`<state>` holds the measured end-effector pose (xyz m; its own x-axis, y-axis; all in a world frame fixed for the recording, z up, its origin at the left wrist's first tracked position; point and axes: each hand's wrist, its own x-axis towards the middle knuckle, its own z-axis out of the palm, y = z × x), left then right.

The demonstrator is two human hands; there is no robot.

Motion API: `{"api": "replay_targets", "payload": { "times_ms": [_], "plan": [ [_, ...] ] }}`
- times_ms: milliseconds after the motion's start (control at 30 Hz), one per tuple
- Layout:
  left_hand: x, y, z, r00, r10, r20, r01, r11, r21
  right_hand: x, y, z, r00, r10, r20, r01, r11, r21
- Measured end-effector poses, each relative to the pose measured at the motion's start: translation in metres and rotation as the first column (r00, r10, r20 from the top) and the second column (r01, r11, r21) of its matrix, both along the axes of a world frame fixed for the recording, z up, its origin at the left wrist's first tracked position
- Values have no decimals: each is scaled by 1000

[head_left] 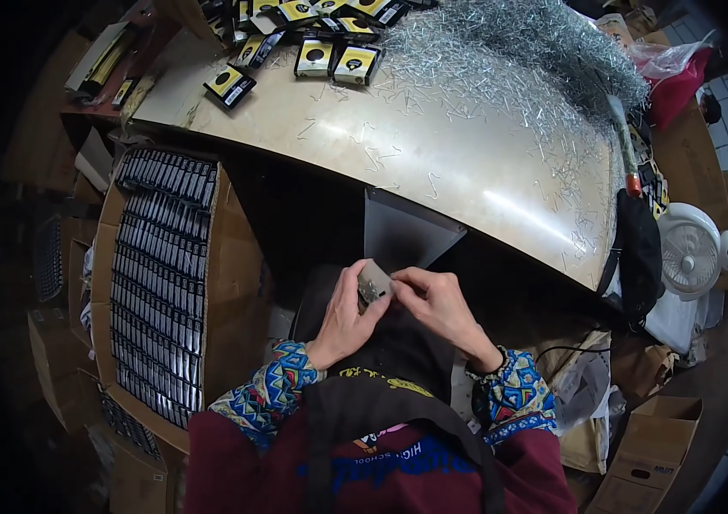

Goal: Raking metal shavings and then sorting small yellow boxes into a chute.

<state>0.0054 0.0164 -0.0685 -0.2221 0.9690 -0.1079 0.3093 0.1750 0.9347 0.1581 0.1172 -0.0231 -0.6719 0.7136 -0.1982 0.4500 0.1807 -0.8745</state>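
Dark apron (pixel 330 433) over a maroon top (pixel 240 467) comes closest in the head view, with patterned sleeves (pixel 274 390) on both arms. Beyond it, the left hand (pixel 343 313) is closed around a small grey, flat piece (pixel 374 278), thumb on the near side, fingers behind. The piece is held above the lap, tilted, short of the table's edge. Dark marks show on its face, too small to make out. The right hand (pixel 443 304) meets the piece's right edge with thumb and forefinger drawn together, its other fingers curled in; whether it grips the piece or something small there, I cannot tell.

To the left stands an open carton (pixel 240 300) packed with rows of dark packs (pixel 163 283). Ahead is the table (pixel 270 124), with yellow-and-black boxes (pixel 315 56) at its far left and a heap of bent wires (pixel 544 47) at its far right, some scattered toward the near edge. A grey panel (pixel 402 231) shows below that edge. On the right are a black bag (pixel 641 265), a white fan (pixel 689 248) and, lower, another carton (pixel 647 454).
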Motion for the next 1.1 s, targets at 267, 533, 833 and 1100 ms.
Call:
{"api": "replay_targets", "payload": {
  "times_ms": [267, 533, 833, 1100],
  "plan": [
    [4, 21, 16, 998, -43, 50, 38, 995, 97, 4, 24, 11, 985, -166, -45, 172, 967, 187],
    [4, 34, 24, 990, 49, -130, -27, 987, 161, 12, 11, 4, 889, -215, -404, 424, 717, 553],
    [10, 35, 26, 989, -32, -147, 67, 969, 239, 1, -5, -7, 796, -358, -488, 575, 700, 424],
    [15, 35, 24, 941, 52, -334, 62, 944, 324, -13, -23, -7, 830, -317, -459, 464, 850, 251]
  ]
}}
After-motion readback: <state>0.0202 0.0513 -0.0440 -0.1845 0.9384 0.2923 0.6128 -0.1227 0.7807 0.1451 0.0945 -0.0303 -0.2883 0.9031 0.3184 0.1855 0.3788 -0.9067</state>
